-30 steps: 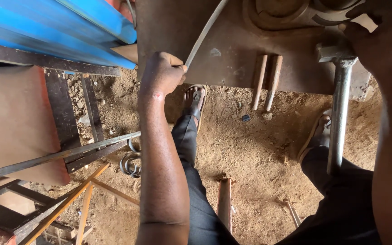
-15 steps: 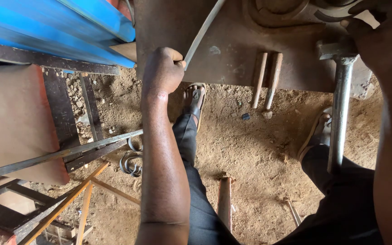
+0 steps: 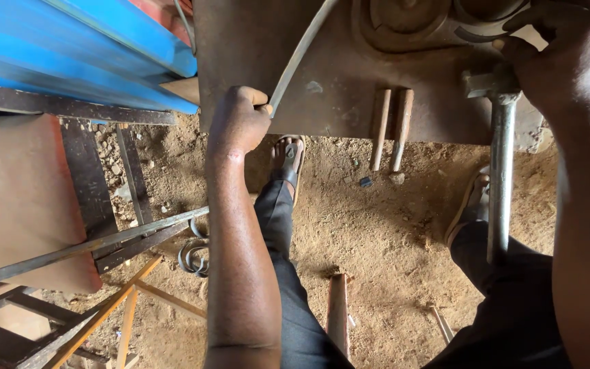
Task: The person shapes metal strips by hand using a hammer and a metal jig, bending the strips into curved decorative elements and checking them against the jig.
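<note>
**Strip runs up and right from your left grip; lever hangs below your right**

Going left to right:

- Blue metal sheets (image 3: 69,55) and loose steel bars (image 3: 97,242) are lying far left, well apart from both hands. A small scrolled iron piece (image 3: 192,256) is sitting on the sandy floor (image 3: 377,232) beside your left leg.
- Your left hand (image 3: 237,123) is closing fully round the near end of the flat metal strip (image 3: 302,51). The grip is tight, a fist at the counter (image 3: 336,102) edge. From that grip the strip's long axis is running up and to the right, arcing across the plate toward the round bending form (image 3: 404,20).
- Two short rods (image 3: 390,126) are lying on the counter edge between your hands, touching neither.
- Your right hand (image 3: 561,61) is wrapping over the head of the long steel lever (image 3: 500,178). The fingers are curling round it; the lever's shaft is pointing straight down toward your right foot.

Left hand is the nearer one to the strip; right is only on the lever, close to the form.
</note>
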